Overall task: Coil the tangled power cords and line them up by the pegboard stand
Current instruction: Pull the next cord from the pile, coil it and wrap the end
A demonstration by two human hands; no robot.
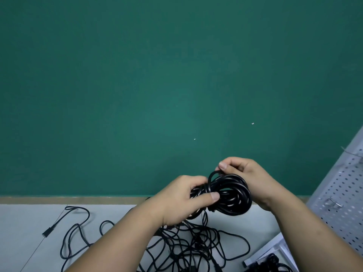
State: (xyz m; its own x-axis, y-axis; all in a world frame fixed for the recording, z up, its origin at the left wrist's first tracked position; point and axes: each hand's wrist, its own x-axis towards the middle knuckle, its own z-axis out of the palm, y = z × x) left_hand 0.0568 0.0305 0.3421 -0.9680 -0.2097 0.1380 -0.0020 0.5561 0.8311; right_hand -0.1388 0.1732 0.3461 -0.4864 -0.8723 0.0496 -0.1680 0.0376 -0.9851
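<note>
**Q:** Where is the coil (230, 195)?

**A:** Lower centre of the frame. You hold it between both hands, raised above the grey surface (29, 222) and in front of the green wall (137, 85).

**Q:** How does it look?

**A:** It is black, glossy, round cord gathered into many stacked loops that form one oval bundle. Light glints along the outer turns. One loop stands up from the bundle's upper left. Below the bundle, cord drops toward the tangle (188, 246).

**Q:** How are your fingers set?

**A:** Your left hand (182, 201) grips the bundle's left part, with the thumb laid across the front and the fingers curled behind. Your right hand (245, 173) pinches the raised loop between thumb and forefinger. Its other fingers curl behind the bundle's right side.

**Q:** What lies around it?

**A:** The tangle spreads over the surface at bottom centre as thin black loops crossing one another. One strand runs out to the lower left and ends in a plug (48, 231). The white pegboard (341, 203) fills the right edge. At its foot, in the lower right corner, more black cord (272, 262) lies against a white frame (275, 246). You cannot tell its shape, as it is blurred.
</note>
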